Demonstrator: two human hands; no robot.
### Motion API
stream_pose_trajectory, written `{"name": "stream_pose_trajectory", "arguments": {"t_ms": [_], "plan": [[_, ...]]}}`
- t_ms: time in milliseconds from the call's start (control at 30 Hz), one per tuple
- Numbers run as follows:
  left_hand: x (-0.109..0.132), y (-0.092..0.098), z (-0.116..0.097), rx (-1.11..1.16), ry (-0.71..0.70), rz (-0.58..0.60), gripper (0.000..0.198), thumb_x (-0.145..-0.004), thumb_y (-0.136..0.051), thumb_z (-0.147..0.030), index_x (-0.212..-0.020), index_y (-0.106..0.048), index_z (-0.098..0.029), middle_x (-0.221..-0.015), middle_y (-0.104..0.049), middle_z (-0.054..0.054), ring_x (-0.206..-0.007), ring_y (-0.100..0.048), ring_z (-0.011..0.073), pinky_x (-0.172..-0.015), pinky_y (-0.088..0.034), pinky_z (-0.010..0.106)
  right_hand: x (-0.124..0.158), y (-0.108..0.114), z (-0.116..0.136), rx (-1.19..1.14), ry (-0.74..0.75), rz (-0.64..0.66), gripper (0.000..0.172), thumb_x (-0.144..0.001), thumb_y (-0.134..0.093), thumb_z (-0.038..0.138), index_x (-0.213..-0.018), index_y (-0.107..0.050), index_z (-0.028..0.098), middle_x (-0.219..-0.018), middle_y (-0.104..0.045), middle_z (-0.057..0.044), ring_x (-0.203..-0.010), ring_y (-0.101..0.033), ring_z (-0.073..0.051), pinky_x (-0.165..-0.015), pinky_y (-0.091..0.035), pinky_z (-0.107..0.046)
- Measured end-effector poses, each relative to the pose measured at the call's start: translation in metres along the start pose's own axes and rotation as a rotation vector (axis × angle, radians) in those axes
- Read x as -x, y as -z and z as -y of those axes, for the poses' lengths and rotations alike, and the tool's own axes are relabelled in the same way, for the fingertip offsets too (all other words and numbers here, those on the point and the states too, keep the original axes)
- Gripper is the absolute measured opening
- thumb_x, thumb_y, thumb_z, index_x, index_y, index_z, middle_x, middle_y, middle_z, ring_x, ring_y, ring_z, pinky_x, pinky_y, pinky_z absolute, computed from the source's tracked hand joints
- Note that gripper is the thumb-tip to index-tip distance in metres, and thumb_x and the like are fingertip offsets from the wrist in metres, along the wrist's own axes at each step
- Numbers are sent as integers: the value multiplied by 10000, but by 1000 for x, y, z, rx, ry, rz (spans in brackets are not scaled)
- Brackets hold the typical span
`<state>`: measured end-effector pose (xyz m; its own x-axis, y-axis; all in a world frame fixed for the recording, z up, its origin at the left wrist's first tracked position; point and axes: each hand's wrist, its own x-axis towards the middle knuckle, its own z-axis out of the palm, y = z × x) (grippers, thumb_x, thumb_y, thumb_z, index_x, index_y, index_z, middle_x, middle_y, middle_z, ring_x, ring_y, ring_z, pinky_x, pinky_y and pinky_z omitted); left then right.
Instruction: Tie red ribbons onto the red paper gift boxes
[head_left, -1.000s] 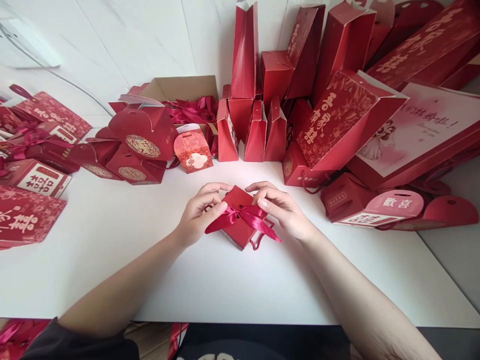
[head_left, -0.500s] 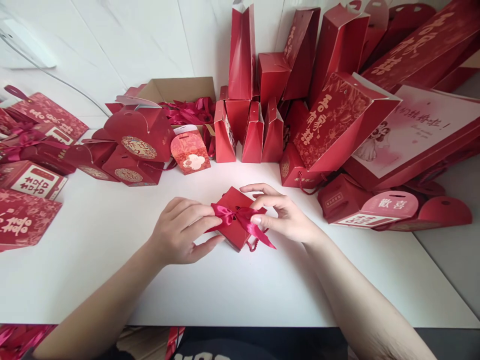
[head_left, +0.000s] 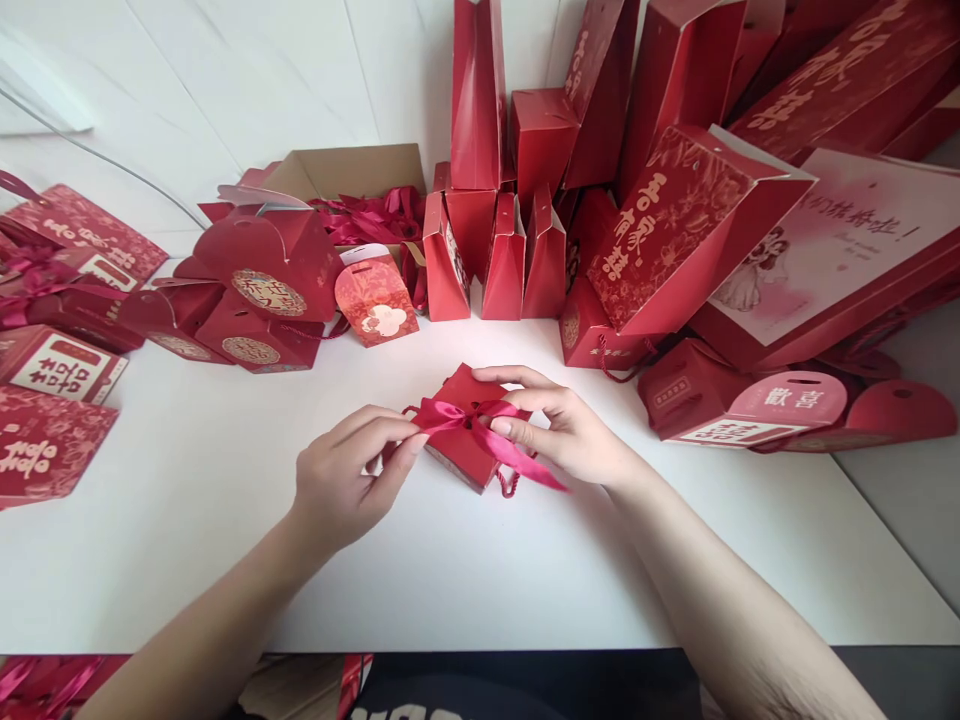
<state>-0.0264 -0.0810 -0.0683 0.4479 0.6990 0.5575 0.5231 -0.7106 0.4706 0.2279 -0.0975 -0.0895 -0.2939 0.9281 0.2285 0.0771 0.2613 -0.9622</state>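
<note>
A small red gift box (head_left: 459,455) lies on the white table (head_left: 187,520) in front of me, with a red satin ribbon (head_left: 480,425) tied across its top. My left hand (head_left: 349,480) pinches the left end of the ribbon between thumb and fingers. My right hand (head_left: 559,425) rests on the box's right side, its fingers curled over the ribbon's knot. One ribbon tail (head_left: 536,470) trails toward the lower right, and a red cord handle (head_left: 510,487) pokes out under the box.
Red gift boxes (head_left: 255,290) and flat red bags (head_left: 56,365) crowd the table's left side. A cardboard box of ribbons (head_left: 360,200) stands at the back. Tall red gift bags (head_left: 667,220) pile up at the back right, with smaller boxes (head_left: 739,410) beside them.
My left hand has drawn back to the left from the box, pulling the ribbon's left end out. My right hand stays on the knot. The view has shifted slightly.
</note>
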Motion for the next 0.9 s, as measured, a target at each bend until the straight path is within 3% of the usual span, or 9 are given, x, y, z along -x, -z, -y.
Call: {"name": "stream_pose_trajectory", "arguments": {"t_ms": [100,200,467,667,900], "plan": [[0,1,-21,391,486,223,200,-928,-571,-327,-802,-647,-192,-683,-715,9,-550,-674,132,-521,-560,240,-1,0,-2,-56,-21,-16,158,-900,-659,367,-835,-741,248,-1355,-590,-38,-1253,-553,-240,-1078,-427,-425],[-1,-1,-26,646,714,341,252,-930,-567,-406,-833,-635,-183,-772,-755,38,-692,-744,181,-601,-615,265,-2,0,-3,-119,-59,-21,204,-907,-650,382,-787,-720,233,-1340,-604,-36,-1248,-553,-235,-1069,-421,-415],[-4,-1,-9,729,683,346,269,-955,-532,-386,-795,-596,-180,-784,-733,31,-717,-733,165,-613,-604,255,-2,1,-8,-215,-101,-79,247,-895,-662,384,-717,-679,214,-1248,-610,-42,-1174,-568,-217,-1035,-421,-384],[-5,-3,0,724,650,374,279,-955,-524,-376,-786,-612,-173,-814,-731,48,-720,-726,161,-645,-605,265,-4,-2,-15,-301,-158,-130,295,-874,-677,394,-648,-663,205,-1256,-597,-41,-1127,-577,-227,-886,-479,-356],[-5,-4,-3,594,630,363,296,-922,-567,-393,-736,-620,-169,-696,-705,29,-612,-688,146,-574,-577,247,-2,-5,-7,-158,-74,-130,330,-932,-598,415,-679,-651,209,-1246,-603,-54,-1219,-543,-239,-1006,-425,-389]]}}
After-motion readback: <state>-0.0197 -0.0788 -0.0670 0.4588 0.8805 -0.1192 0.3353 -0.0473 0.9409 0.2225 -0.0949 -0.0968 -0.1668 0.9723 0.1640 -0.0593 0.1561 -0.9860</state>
